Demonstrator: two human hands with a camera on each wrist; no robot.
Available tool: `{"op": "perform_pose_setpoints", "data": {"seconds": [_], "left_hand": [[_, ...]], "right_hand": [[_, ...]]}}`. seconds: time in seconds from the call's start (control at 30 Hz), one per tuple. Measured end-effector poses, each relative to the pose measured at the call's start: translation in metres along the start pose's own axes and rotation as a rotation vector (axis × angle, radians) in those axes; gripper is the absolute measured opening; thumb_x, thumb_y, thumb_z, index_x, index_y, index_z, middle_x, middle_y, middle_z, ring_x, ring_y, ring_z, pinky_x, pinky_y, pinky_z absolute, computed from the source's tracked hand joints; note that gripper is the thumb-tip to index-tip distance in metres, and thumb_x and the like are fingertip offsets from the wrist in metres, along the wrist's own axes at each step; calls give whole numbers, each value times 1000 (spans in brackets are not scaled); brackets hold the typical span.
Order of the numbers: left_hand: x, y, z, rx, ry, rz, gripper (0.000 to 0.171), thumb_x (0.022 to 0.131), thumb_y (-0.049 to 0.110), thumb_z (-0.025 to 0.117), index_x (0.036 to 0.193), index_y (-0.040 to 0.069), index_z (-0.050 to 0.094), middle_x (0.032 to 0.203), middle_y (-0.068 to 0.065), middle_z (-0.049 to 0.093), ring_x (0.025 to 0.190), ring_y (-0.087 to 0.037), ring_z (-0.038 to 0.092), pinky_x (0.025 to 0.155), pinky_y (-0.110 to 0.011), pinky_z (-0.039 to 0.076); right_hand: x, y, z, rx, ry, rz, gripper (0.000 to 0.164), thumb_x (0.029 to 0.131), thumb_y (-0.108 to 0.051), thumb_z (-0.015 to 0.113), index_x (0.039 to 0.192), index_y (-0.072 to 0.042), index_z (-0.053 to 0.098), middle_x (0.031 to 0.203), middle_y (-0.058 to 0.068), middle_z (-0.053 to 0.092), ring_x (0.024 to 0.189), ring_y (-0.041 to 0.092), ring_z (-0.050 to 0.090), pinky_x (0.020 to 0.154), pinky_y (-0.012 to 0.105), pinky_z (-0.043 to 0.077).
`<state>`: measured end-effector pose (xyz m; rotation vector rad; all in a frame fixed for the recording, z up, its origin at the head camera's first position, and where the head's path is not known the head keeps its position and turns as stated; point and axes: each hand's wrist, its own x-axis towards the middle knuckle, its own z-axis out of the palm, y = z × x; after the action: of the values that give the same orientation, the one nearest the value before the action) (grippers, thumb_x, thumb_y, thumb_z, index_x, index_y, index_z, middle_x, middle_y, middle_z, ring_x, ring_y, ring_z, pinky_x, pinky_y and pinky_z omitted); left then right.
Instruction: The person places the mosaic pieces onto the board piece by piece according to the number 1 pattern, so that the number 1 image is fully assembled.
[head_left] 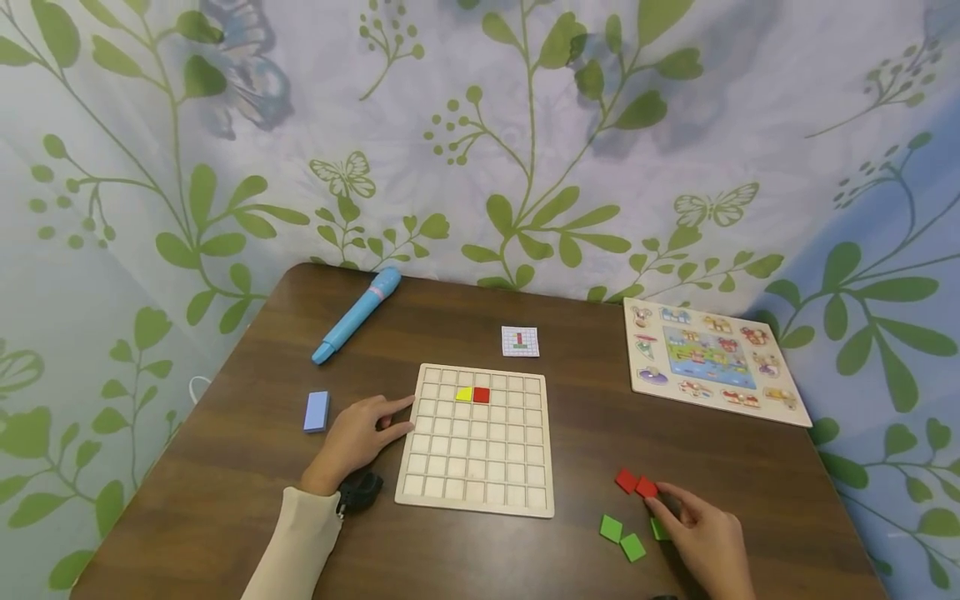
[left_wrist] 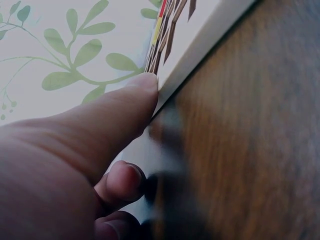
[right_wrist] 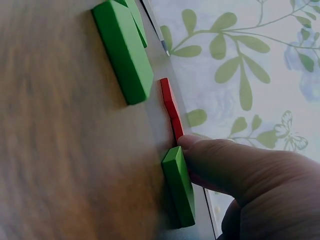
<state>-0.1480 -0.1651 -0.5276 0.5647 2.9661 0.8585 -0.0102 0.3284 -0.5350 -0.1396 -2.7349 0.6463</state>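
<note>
A pale wooden grid board lies at the middle of the table, with a yellow triangular tile and a red square tile side by side in its upper rows. My left hand rests at the board's left edge, thumb and index finger stretched out against it. To the right, my right hand pinches a red tile between thumb and index finger. Another red tile lies against its corner. Green tiles lie close by, one of them partly hidden under the right hand.
A small printed pattern card lies behind the board. At the back left is a blue pen-shaped tube, with a blue block nearer the left hand. A wooden picture puzzle sits at the back right, by the leaf-patterned curtain.
</note>
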Motion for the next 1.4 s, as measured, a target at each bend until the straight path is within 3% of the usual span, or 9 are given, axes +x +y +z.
{"op": "perform_pose_setpoints", "data": {"seconds": [0.53,0.9,1.1,1.4], "left_hand": [[-2,0,1,-16,2,-12,51,92,40,77,140,25,66,72,11,43,59,-8,35,59,-27,33],[-2,0,0,-2,11,-2,50,92,40,76,139,25,67,72,11,43,60,-8,35,60,-28,33],[-2,1,0,4,12,4,50,92,39,77,139,25,67,72,11,43,60,-8,36,59,-28,33],[-2,0,0,5,16,2,49,92,40,77,139,25,67,72,11,43,60,-8,36,59,-28,34]], "right_hand": [[-2,1,1,-43,-48,27,29,87,-30,84,106,-9,80,55,-10,31,47,4,22,47,25,21],[-2,1,-1,-15,5,-41,25,86,-23,85,106,-8,80,54,-13,30,47,2,21,46,24,22],[-1,-3,-3,-6,34,-34,26,84,-22,87,105,-8,80,53,-14,30,46,2,22,46,24,22],[9,-12,-7,20,49,-81,26,84,-20,87,106,-9,80,53,-15,30,46,1,24,44,22,22]]}}
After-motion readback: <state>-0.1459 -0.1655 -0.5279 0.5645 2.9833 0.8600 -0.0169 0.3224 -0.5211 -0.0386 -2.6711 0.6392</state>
